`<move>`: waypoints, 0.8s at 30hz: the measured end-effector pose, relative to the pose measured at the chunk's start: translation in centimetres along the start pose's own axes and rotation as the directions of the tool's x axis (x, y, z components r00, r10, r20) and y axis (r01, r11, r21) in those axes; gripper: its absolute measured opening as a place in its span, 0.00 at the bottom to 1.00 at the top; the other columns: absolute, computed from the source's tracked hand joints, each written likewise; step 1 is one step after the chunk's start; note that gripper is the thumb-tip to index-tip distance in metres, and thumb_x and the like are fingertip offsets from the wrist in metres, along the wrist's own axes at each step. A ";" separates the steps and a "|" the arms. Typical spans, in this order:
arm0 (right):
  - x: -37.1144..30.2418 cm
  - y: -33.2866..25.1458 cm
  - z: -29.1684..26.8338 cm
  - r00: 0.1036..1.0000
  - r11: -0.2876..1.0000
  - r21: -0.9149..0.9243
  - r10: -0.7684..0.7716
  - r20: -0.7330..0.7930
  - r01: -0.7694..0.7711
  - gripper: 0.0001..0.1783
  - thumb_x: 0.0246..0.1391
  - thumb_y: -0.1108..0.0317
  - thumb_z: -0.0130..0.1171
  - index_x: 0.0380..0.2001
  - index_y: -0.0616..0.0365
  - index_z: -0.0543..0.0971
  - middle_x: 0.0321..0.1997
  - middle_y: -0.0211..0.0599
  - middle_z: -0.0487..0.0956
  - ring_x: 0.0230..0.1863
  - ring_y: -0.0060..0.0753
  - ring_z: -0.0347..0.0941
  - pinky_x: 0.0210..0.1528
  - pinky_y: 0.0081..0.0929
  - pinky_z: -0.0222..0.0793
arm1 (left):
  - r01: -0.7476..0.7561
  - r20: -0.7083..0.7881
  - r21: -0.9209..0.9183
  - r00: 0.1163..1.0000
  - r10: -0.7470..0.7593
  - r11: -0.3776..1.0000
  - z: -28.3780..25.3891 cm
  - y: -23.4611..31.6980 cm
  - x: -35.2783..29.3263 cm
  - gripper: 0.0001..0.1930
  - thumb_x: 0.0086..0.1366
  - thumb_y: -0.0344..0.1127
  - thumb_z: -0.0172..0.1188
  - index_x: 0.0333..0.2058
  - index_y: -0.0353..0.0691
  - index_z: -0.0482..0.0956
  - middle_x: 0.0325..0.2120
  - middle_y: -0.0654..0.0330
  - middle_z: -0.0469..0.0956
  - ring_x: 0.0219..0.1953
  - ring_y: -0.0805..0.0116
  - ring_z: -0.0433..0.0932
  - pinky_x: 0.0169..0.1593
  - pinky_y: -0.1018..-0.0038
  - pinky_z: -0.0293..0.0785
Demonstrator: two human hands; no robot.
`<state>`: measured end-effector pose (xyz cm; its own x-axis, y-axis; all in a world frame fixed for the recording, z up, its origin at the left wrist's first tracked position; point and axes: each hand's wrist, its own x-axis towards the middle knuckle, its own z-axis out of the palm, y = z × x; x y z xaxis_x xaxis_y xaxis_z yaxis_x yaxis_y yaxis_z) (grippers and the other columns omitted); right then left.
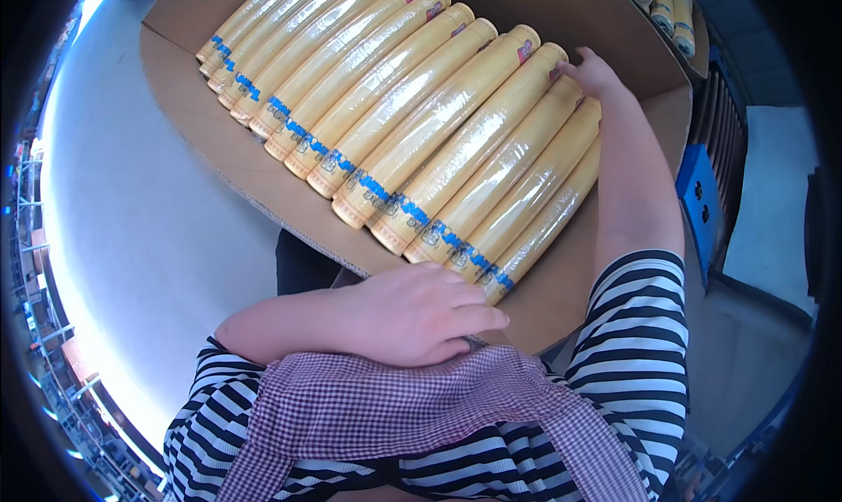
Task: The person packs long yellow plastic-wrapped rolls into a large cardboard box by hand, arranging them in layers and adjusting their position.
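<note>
A row of yellow rolls in clear shiny wrap, with blue printing near their near ends, lies slanted in a large cardboard box. My right hand reaches over the right side of the row to the far ends of the rolls. Its fingers are apart, touching or very near a roll's end; which of the two I cannot tell. Near the box's front edge, my left hand is palm down by the near ends of the rightmost rolls. Its fingers are loosely bent and apart, and nothing shows in them.
Another box of similar rolls stands at the far right. Beside the big box are a blue panel and a pale sheet-like surface. Grey floor spreads to the left. A checked apron hangs below my left hand.
</note>
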<state>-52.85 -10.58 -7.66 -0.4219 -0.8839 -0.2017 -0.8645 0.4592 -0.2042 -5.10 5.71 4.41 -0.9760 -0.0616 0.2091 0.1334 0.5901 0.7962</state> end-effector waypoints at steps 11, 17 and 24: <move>-19.7 -10.4 -12.1 0.842 0.819 0.198 -0.534 -0.080 0.538 0.36 0.62 0.62 0.65 0.71 0.54 0.67 0.72 0.49 0.68 0.74 0.45 0.65 0.74 0.38 0.62 | 0.016 -0.812 0.103 0.579 0.074 0.995 -1.7 1.1 -7.7 0.31 0.75 0.64 0.50 0.46 0.37 0.84 0.30 0.61 0.80 0.29 0.69 0.73 0.35 0.72 0.68; -32.3 -1.9 -6.3 0.930 0.899 0.354 -0.134 -0.343 0.260 0.36 0.55 0.65 0.71 0.65 0.63 0.73 0.64 0.56 0.77 0.67 0.51 0.72 0.72 0.42 0.64 | 0.539 -0.820 0.377 0.572 0.001 0.753 -6.0 -5.1 -9.9 0.19 0.73 0.47 0.54 0.48 0.38 0.84 0.28 0.57 0.80 0.32 0.58 0.77 0.40 0.66 0.73; -33.2 -2.2 -3.8 0.892 0.950 0.151 -0.193 -0.409 0.275 0.13 0.54 0.64 0.63 0.42 0.55 0.84 0.40 0.36 0.86 0.50 0.39 0.81 0.77 0.49 0.48 | 0.861 -0.669 0.309 0.499 -0.550 0.405 -7.6 -3.3 -6.9 0.19 0.70 0.51 0.56 0.50 0.46 0.84 0.33 0.55 0.84 0.41 0.51 0.82 0.47 0.58 0.77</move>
<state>-38.01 17.40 3.10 -0.3209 -0.9133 0.2509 -0.8958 0.2066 -0.3936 2.49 -1.94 4.71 -0.4452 -0.8943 0.0460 -0.8392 0.4346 0.3268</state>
